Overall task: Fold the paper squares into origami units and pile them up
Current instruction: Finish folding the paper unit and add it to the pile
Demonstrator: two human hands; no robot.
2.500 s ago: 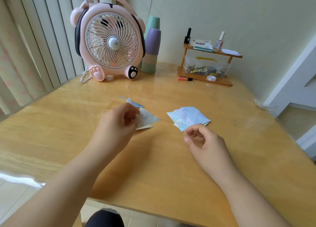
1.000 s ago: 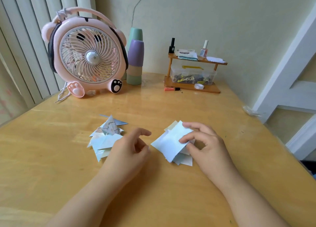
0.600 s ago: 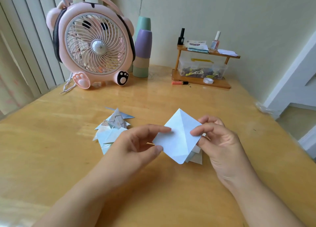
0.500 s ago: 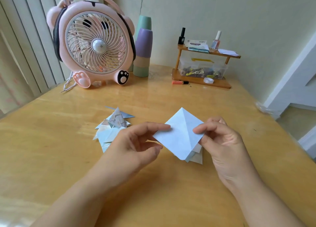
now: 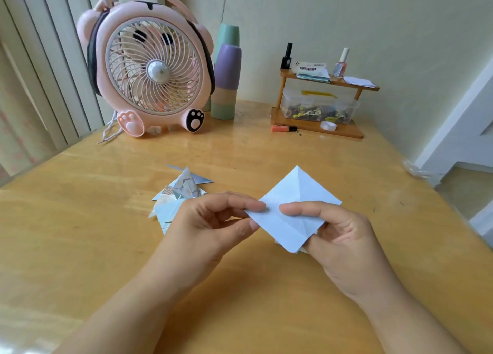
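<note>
1. Head view shows the paper square [image 5: 288, 209] held up as a diamond above the middle of the desk [image 5: 80, 247], one corner pointing at the far edge and one at the near edge, with crease lines already visible across it

2. Left hand [image 5: 213, 228] pinches the square's left corner between thumb and forefinger; right hand [image 5: 338, 236] pinches across its right half, forefinger on top and the other fingers curled beneath

3. Judging by its look, the sheet is very light, thin and limp — it likely sags unless held at two opposite corners, and it creases for good wherever it is pressed, so the corners and the existing crease lines seem the safest places to take hold

4. Folded units [image 5: 181, 196] lie in a loose pile just left of the left hand, towards the desk's left edge; a sliver of the remaining unfolded sheets [image 5: 304, 250] peeps out under the held square

5. Compared with half a second ago the square sits much the same, yet the right forefinger has slid inwards along the top face towards the left fingertip — the two now nearly meet over the centre
</note>
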